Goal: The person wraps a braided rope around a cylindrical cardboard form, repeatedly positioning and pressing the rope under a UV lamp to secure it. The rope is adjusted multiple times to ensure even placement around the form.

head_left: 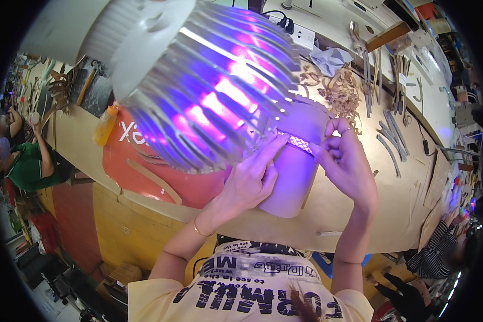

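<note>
A braided strip (299,143) crossed a grey cylinder (288,185). At the strip's 8 o'clock, the half-curled left hand (253,176) pressed one end by forefinger, pinch unclear; at 4 o'clock, the right hand (344,160) pinched the other. Even tension probably served best.

Tan bench (392,214) fills middle, straight edges bowed. Along far edge, white surface (335,20) carrying white socket strip (304,36). Over bench's far left side, big lamp (214,70) with ribbed metal housing, glowing violet and white. Below near left edge, yellow floor (123,214) crossed by dark red band (72,231). Past near right corner, bright white strip light (449,295). Surroundings beyond both ends cluttered, small, blurred.
</note>
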A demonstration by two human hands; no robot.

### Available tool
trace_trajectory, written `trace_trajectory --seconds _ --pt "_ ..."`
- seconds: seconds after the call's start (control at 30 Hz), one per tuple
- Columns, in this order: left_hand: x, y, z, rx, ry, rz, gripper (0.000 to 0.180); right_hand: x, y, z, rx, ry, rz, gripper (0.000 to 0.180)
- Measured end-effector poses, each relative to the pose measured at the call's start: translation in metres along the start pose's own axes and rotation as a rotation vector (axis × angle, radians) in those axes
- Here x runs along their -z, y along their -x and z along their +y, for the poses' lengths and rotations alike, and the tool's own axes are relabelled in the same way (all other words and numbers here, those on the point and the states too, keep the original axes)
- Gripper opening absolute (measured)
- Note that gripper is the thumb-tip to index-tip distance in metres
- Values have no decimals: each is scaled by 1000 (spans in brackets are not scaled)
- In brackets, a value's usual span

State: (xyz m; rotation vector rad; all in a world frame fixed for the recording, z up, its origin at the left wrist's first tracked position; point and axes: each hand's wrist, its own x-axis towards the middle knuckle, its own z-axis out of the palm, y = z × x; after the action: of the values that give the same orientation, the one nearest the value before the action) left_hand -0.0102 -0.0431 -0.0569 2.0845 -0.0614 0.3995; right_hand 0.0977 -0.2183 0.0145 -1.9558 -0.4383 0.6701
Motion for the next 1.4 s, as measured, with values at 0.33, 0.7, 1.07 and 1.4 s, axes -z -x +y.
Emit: trace_trajectory --seconds 0.33,0.7,1.07,1.4 --pt "8 -4 6 -36 -120 -170 62 -2 0 28 -82 18 152 32" --pt "19 -1 9 -10 -206 -189 60 -11 9 5 -39 312 237 37" --pt "9 28 25 39 -107 -130 54 -29 7 -11 -36 385 272 35" --pt "7 28 24 41 -47 -101 53 -24 6 -38 94 574 182 29"
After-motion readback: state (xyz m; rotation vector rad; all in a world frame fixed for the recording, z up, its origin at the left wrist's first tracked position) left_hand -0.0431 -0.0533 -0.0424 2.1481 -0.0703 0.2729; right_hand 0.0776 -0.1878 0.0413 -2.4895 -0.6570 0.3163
